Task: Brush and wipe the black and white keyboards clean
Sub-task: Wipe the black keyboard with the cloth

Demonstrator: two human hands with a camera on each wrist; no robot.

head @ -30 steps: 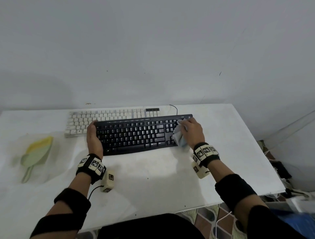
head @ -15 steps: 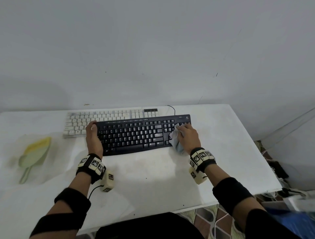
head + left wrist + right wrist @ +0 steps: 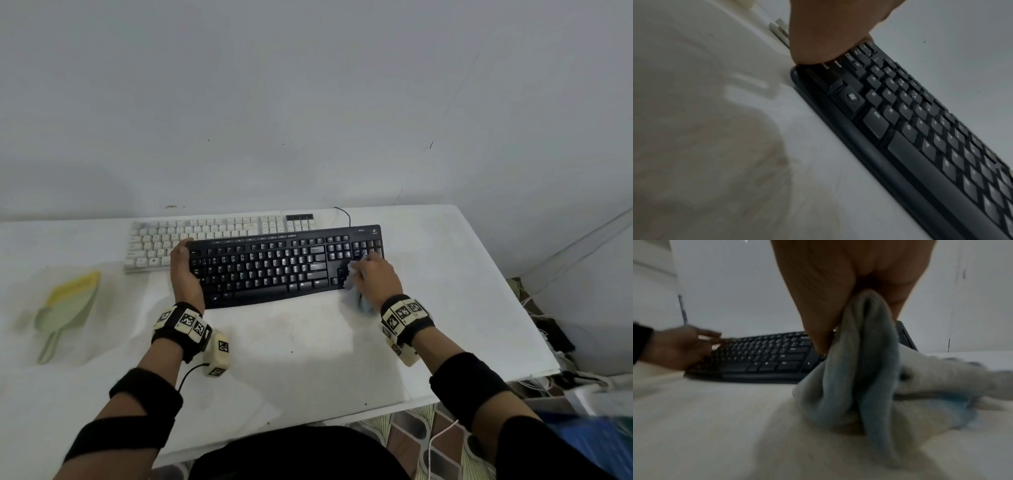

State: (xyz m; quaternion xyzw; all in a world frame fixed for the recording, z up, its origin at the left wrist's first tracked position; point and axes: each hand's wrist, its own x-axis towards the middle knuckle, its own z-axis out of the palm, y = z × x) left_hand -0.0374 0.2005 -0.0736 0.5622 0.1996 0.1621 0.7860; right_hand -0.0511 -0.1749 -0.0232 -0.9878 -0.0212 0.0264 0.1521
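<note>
We're mid-wipe on the black keyboard (image 3: 286, 265) at the counter's (image 3: 308, 342) middle, right hand (image 3: 375, 277) bunching the cloth (image 3: 356, 296) over its number pad, left hand (image 3: 185, 274) bracing the far end, open-fingered; next, we'd sweep leftward.

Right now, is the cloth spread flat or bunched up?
Bunched up. The right hand grips the cloth in thick folds, its loose end trailing on the table beside the black keyboard.
</note>
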